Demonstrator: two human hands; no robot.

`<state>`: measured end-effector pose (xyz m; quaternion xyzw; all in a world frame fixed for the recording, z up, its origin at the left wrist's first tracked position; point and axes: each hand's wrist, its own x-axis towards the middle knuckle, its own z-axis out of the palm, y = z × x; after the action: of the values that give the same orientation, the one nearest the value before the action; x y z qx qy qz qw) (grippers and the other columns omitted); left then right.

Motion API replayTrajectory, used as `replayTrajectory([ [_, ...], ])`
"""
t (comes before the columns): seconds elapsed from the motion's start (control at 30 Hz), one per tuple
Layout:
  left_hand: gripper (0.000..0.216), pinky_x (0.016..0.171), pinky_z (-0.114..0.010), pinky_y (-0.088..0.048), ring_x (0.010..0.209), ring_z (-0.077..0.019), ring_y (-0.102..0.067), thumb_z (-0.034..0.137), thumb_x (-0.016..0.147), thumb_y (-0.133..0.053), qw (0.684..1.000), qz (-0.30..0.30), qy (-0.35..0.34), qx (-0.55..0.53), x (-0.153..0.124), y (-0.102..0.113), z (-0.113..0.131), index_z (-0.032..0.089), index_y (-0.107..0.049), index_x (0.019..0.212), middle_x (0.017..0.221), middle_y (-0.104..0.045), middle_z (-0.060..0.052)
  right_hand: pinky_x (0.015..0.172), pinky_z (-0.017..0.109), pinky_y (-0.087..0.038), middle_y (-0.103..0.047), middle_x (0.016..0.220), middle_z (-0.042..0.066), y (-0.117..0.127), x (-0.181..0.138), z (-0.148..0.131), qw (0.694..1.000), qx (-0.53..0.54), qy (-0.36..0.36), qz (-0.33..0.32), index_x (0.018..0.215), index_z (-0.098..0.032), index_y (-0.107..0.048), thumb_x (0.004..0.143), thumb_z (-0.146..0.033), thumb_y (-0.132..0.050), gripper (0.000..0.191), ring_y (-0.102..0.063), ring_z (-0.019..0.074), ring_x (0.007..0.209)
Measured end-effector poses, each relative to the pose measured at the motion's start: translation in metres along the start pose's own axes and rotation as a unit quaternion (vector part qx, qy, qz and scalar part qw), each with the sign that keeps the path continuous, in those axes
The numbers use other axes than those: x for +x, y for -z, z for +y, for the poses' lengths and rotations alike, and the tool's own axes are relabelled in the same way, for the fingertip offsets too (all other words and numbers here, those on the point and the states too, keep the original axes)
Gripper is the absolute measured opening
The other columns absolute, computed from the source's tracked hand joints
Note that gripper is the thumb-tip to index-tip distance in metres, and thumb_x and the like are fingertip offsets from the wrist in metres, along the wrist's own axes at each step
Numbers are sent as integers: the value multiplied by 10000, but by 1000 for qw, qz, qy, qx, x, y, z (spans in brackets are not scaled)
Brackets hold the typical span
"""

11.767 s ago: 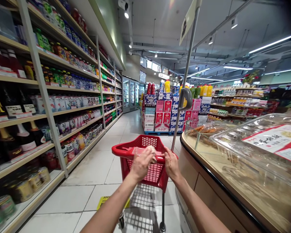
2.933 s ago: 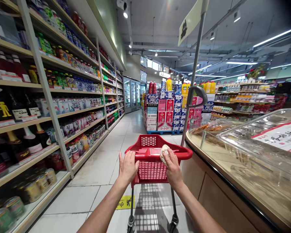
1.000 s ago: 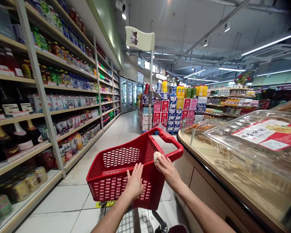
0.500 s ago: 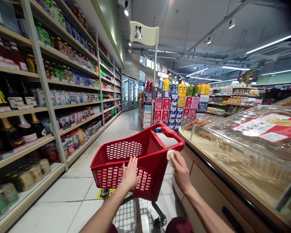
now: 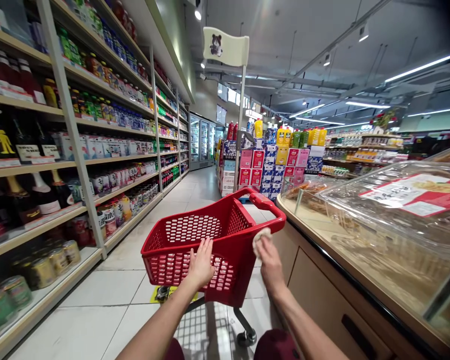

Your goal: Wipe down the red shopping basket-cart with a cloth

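Note:
A red shopping cart [image 5: 195,245] with perforated plastic sides stands side-on before me, its handle [image 5: 273,215] to the right. My left hand [image 5: 201,264] lies flat against the near side of the basket, fingers stretched out. In my right hand [image 5: 270,262] is a bunched whitish cloth [image 5: 261,239], pressed to the outer corner of the basket just below the handle. The fingers close over the cloth and partly cover it. Nothing shows inside the visible part of the basket.
Shelves [image 5: 116,165] of bottles and cans line the left. Close on the right is a wooden counter [image 5: 322,295] with clear plastic food boxes [image 5: 397,200]. Behind the cart, stacked drink cartons [image 5: 270,170] and a signpost [image 5: 242,100] stand along the tiled aisle.
My right hand has moved the cloth slightly left along the basket's corner below the handle. The left hand stays against the cart's side, and the view has shifted a little.

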<state>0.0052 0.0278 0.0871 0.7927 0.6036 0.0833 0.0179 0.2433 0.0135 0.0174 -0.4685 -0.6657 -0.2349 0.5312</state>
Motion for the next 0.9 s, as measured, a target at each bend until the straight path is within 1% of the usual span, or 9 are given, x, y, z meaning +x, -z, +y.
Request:
replayTrajectory([
  [0.07,821,1081,-489,-83,1359,-178,-47,155,625,-405,1000,3,-6,-4,0,-2,-2,141,-119,1395,1482,-85,-26,910,366,-482,-573,1204,22,-6,-21,-3,996,4,57,-68,1197,-301,-532,877,-143,-344,403,-515,191,1127],
  [0.13,803,1085,-477,-75,1359,-184,-51,160,634,-408,1000,14,-14,-7,0,-4,-5,151,-144,1392,1482,-97,-26,870,332,-508,-606,1157,20,-5,-33,-4,992,13,84,-94,1172,-298,-556,873,-145,-364,387,-545,185,1090],
  [0.27,780,1079,-480,-103,1358,-205,-48,167,653,-409,998,49,44,-4,1,-9,-15,129,-151,1389,1481,-94,-61,990,470,-391,-495,1289,59,7,2,-1,999,26,20,-3,1233,-254,-499,861,-96,-357,428,-391,229,1237],
  [0.33,800,1078,-485,-105,1359,-202,-43,157,641,-410,997,50,56,8,0,-11,-20,114,-134,1390,1480,-92,-68,1008,493,-361,-474,1308,66,5,16,-1,999,22,11,20,1236,-248,-495,864,-93,-346,430,-363,231,1256],
  [0.47,809,1082,-489,-81,1360,-201,-28,153,629,-409,998,38,36,29,-3,-13,-26,115,-141,1391,1482,-88,-53,946,380,-462,-577,1198,24,-9,-16,-9,995,17,72,-71,1197,-294,-531,878,-119,-331,415,-478,178,1168],
  [0.53,810,1085,-482,-72,1360,-196,-29,151,627,-410,998,40,29,27,-4,-14,-27,119,-143,1391,1482,-87,-48,936,372,-471,-585,1188,17,-8,-29,-10,992,25,84,-93,1201,-302,-526,877,-134,-353,404,-486,178,1160],
  [0.67,806,1084,-479,-71,1360,-191,-27,159,634,-407,998,49,42,13,-5,-14,-25,118,-138,1392,1482,-84,-46,1008,492,-360,-471,1312,55,4,5,0,1000,19,16,4,1248,-262,-480,866,-100,-350,435,-378,232,1247],
  [0.73,805,1082,-486,-74,1360,-196,-26,157,637,-406,998,43,47,15,-6,-13,-24,117,-132,1393,1482,-86,-49,1004,504,-355,-447,1331,64,5,16,4,1000,-7,-3,29,1246,-252,-483,866,-91,-329,441,-380,236,1245],
  [0.9,814,1083,-490,-71,1359,-199,-34,130,629,-414,999,36,32,24,-8,-9,-26,135,-136,1394,1482,-92,-44,885,382,-493,-573,1201,55,-3,-23,0,994,-21,74,-80,1160,-264,-566,865,-119,-360,389,-508,204,1134],
])
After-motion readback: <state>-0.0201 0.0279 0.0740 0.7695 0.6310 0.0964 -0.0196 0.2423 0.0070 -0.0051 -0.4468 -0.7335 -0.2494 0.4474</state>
